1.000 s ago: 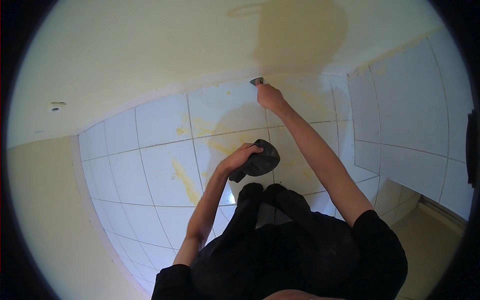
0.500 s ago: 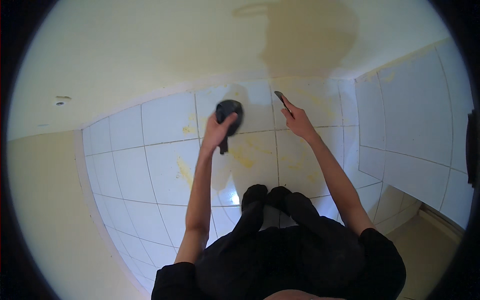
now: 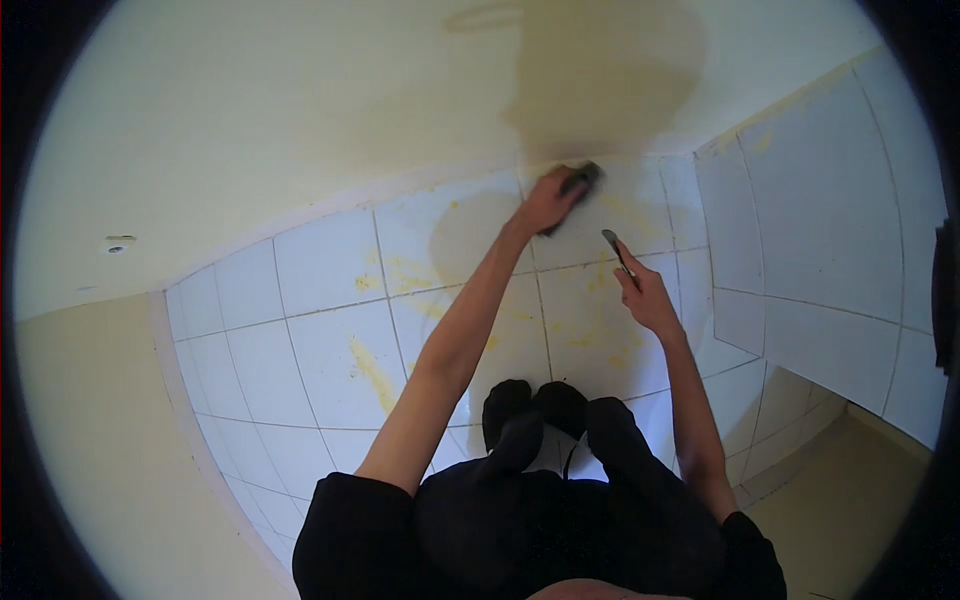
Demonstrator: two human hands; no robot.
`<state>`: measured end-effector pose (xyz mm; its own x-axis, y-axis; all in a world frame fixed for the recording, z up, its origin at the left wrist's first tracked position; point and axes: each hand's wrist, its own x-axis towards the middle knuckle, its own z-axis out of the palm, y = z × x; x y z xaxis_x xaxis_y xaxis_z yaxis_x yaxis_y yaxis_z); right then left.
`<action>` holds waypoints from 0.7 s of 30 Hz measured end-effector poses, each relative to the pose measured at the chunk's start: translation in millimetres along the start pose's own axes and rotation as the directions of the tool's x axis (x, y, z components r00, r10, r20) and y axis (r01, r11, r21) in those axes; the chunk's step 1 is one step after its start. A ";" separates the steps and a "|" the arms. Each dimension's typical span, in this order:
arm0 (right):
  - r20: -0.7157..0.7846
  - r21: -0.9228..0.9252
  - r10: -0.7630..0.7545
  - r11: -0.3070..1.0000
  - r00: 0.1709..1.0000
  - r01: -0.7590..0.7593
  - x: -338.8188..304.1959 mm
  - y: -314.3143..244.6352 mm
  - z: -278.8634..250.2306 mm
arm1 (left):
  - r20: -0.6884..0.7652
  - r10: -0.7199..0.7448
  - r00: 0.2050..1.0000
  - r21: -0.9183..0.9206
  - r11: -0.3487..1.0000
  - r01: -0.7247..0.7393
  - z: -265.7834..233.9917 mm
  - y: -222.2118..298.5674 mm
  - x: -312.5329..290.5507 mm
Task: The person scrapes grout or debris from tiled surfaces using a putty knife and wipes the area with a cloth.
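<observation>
My left hand [image 3: 548, 203] reaches to the far tiles by the wall's foot, fingers closed around a black rounded thing [image 3: 580, 182]. Motion smears it, so its exact kind is unclear, and I cannot tell whether it touches the tile. Nearer me and to the right, my right hand [image 3: 650, 298] grips a slim, scraper-like hand tool [image 3: 613, 243] with a dark narrow end pointing away from me. Under and around both hands lies the white tiled floor [image 3: 330, 245], marked with yellow smears [image 3: 372, 375] in several places.
A cream wall [image 3: 330, 110] rises along the far edge, carrying a small white fitting [image 3: 119, 245] at the left. To the right stands a white tiled ledge [image 3: 820, 230]. My dark-covered feet [image 3: 510, 405] are close together below the hands.
My left hand has swung right and away from me with the black thing, toward the wall's foot. My right hand has come nearer and slightly right, still holding its tool.
</observation>
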<state>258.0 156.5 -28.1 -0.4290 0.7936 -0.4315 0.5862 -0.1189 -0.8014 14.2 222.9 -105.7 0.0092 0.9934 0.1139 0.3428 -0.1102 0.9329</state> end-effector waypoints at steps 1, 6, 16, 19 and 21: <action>0.006 0.065 0.011 0.998 1.000 -0.012 -4.6 -1.5 -1.7 | 0.007 0.075 0.997 -0.017 0.997 -0.075 9.1 4.5 0.3; -0.024 0.211 -0.015 0.977 1.000 0.019 -18.6 -2.2 -13.8 | 0.011 0.081 0.997 -0.086 0.993 -0.080 19.0 42.2 -19.6; -0.035 -0.054 -0.101 0.994 0.994 0.099 -4.1 -8.8 -3.1 | -0.506 -0.110 0.855 0.594 0.674 0.439 -115.9 25.9 -99.9; 0.021 -0.143 -0.086 0.986 0.996 0.089 4.2 -9.4 4.9 | -0.573 -0.283 0.769 0.606 0.484 0.631 -116.8 -30.3 -105.9; 0.052 -0.152 -0.094 0.983 0.994 0.101 9.0 -11.7 8.3 | -0.524 -0.215 0.824 0.575 0.624 0.528 -89.3 -41.5 -98.0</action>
<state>241.5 160.1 -26.0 -0.5177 0.7690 -0.3751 0.6372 0.0540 -0.7688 -84.9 127.4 -125.1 -0.5581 0.8266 0.0719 0.7592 0.4737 0.4464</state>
